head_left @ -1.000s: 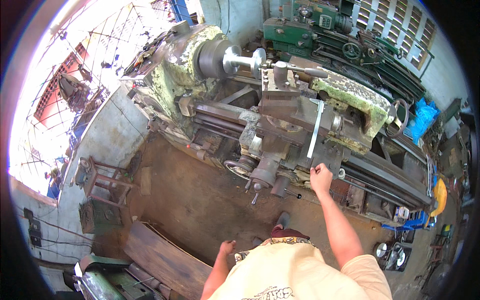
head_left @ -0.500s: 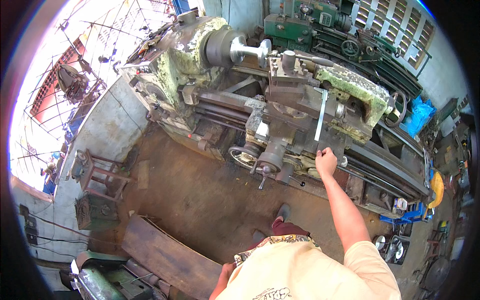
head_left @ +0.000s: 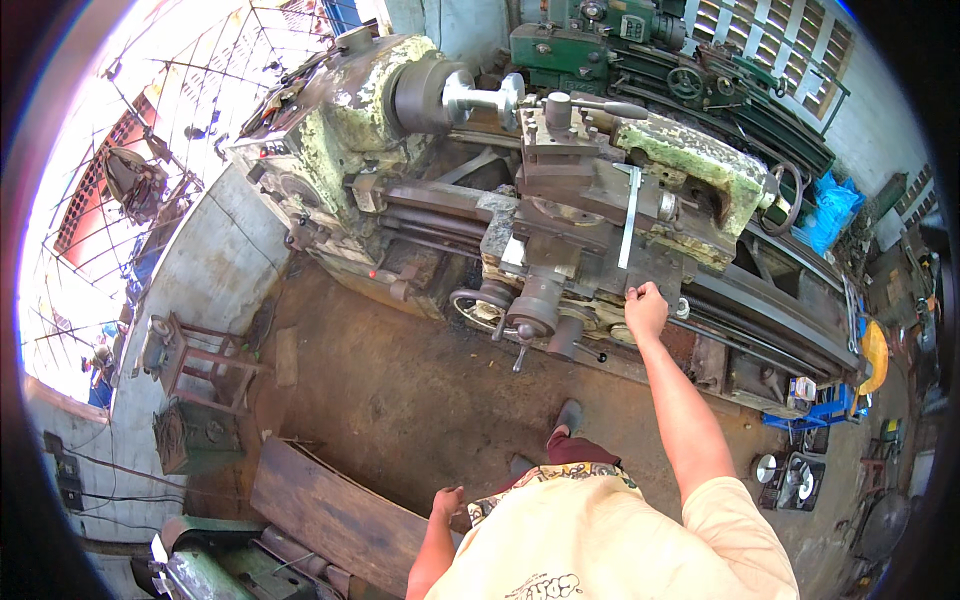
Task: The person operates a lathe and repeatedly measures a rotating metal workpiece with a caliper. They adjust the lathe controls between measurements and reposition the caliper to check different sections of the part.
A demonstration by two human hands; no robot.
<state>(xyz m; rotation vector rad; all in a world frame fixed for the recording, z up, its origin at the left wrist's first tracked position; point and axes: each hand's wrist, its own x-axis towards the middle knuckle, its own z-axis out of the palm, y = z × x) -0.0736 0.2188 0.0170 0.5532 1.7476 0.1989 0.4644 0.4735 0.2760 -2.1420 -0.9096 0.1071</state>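
Note:
My right hand (head_left: 647,308) reaches forward to the front edge of the lathe carriage (head_left: 600,262). Its fingers are closed there, and whatever they grip is hidden. Just beyond the knuckles, a silver vernier caliper (head_left: 630,222) lies on the carriage, its jaws toward the tool post (head_left: 558,135). Beside my waist, my left hand (head_left: 449,500) is loosely curled, with nothing visible in it. A shiny flanged metal workpiece (head_left: 488,100) is mounted in the lathe chuck (head_left: 424,97) and stands apart from both hands.
A carriage handwheel (head_left: 480,309) and a lever handle (head_left: 521,348) project toward me. The tailstock (head_left: 700,165) stands on the right of the bed. Behind is a green lathe (head_left: 570,58). A wooden bench (head_left: 335,515) is at lower left, and a stool (head_left: 205,365) by the wall.
My left hand has moved forward from beside my waist and shows more fully. The view has shifted slightly. My right hand stays at the carriage edge, and the caliper lies in the same place.

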